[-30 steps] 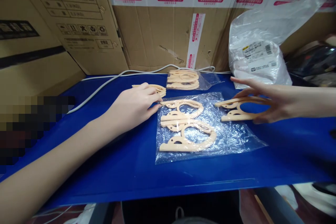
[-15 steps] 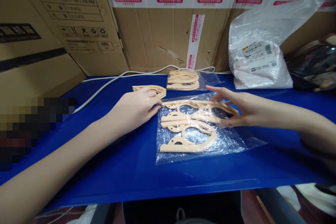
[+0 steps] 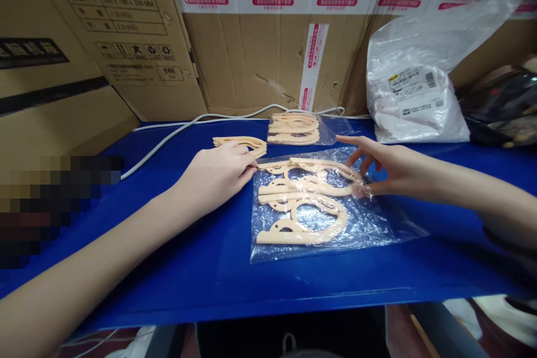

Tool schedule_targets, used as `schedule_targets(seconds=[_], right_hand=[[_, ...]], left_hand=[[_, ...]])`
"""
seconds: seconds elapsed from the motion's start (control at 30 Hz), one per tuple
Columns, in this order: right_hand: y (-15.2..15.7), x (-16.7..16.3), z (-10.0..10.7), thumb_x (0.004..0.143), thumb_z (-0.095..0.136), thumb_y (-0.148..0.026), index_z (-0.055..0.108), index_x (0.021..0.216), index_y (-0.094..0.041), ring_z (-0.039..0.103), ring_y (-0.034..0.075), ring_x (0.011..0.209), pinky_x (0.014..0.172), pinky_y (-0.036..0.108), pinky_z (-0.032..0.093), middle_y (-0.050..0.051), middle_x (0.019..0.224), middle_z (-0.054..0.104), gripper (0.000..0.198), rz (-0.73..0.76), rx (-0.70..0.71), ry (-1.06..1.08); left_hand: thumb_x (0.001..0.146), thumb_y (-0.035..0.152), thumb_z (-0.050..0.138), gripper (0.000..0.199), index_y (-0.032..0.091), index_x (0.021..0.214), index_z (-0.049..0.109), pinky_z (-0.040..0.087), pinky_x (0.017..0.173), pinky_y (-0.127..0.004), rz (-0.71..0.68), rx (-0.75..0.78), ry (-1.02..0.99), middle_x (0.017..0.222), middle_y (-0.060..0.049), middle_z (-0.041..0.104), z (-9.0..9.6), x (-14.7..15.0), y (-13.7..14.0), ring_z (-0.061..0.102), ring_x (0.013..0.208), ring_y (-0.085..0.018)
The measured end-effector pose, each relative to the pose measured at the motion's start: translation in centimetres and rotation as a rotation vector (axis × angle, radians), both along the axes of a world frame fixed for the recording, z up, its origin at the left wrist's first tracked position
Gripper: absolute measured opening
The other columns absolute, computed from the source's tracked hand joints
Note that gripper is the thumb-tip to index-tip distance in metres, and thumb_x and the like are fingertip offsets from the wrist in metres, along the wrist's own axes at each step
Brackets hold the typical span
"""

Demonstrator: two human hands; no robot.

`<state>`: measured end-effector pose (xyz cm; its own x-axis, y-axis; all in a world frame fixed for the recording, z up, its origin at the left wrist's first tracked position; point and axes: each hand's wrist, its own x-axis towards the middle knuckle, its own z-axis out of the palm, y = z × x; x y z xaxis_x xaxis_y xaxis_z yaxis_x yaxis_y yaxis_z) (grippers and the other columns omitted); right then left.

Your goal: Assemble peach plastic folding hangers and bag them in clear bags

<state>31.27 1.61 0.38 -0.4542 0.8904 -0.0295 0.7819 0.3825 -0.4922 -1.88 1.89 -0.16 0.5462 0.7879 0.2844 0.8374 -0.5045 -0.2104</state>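
Note:
A clear plastic bag (image 3: 302, 253) lies flat on the blue table, with several cream folding clothes hangers (image 3: 306, 238) inside it. My left hand (image 3: 218, 173) is closed, pinching the bag at its upper left edge beside a hanger's end. At the bag's right side, my right hand (image 3: 381, 168) has its fingers apart, index finger stretched out. Its thumb touches the bag area near the hangers' curved ends; part of its grip is hidden. Just beyond my left hand lies a small stack of loose hangers (image 3: 254, 145), partly covered by that hand.
Another bagged set of hangers (image 3: 293, 128) lies at the back, near a white cable (image 3: 201, 116). A white plastic parcel (image 3: 415, 100) stands at the back right. Cardboard boxes (image 3: 247, 56) wall the back and left. The blue table's (image 3: 201, 285) front edge is near me.
The top hanger has slid left, farther into the bag, and my right hand's fingers have come off it. My left hand stays at the bag's edge.

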Motion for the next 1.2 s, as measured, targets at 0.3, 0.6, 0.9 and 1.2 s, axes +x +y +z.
schedule_targets(seconds=[0.3, 0.6, 0.9, 1.2], right_hand=[[-0.2, -3.0, -1.2, 0.073, 0.074, -0.049, 0.044, 0.140, -0.021, 0.063, 0.027, 0.097, 0.081, 0.043, 0.051, 0.013, 0.118, 0.066, 0.079, -0.021, 0.078, 0.267], [0.2, -3.6, -2.4, 0.075, 0.075, -0.049, 0.045, 0.138, -0.025, 0.064, 0.028, 0.107, 0.094, 0.049, 0.051, 0.009, 0.120, 0.066, 0.073, 0.038, 0.030, 0.413], [0.7, -3.4, -2.5, 0.073, 0.078, -0.048, 0.045, 0.139, -0.025, 0.062, 0.028, 0.111, 0.095, 0.049, 0.050, 0.009, 0.121, 0.066, 0.077, 0.029, 0.008, 0.449], [0.7, -3.5, -2.3, 0.076, 0.076, -0.044, 0.045, 0.139, -0.024, 0.061, 0.029, 0.118, 0.101, 0.050, 0.047, 0.011, 0.129, 0.065, 0.073, 0.061, -0.007, 0.465]], left_hand=[[0.092, 0.031, 0.052, 0.026, 0.028, 0.099, 0.077, 0.044, 0.064, -0.032, 0.120, -0.103, -0.126, 0.106, 0.001, 0.076, 0.0, 0.0, -0.3, 0.068, 0.099, -0.026], [0.090, 0.038, 0.051, 0.030, 0.032, 0.097, 0.079, 0.036, 0.053, -0.029, 0.243, -0.224, -0.243, 0.077, 0.000, 0.074, 0.6, 0.5, -0.5, 0.066, 0.078, -0.025], [0.090, 0.035, 0.051, 0.029, 0.032, 0.098, 0.079, 0.036, 0.052, -0.028, 0.226, -0.188, -0.209, 0.080, -0.002, 0.075, 0.6, 0.6, -0.7, 0.066, 0.076, -0.024], [0.087, 0.034, 0.053, 0.028, 0.029, 0.100, 0.078, 0.035, 0.051, -0.027, 0.232, -0.189, -0.228, 0.073, -0.002, 0.073, 0.6, 0.7, -0.5, 0.064, 0.070, -0.021]])
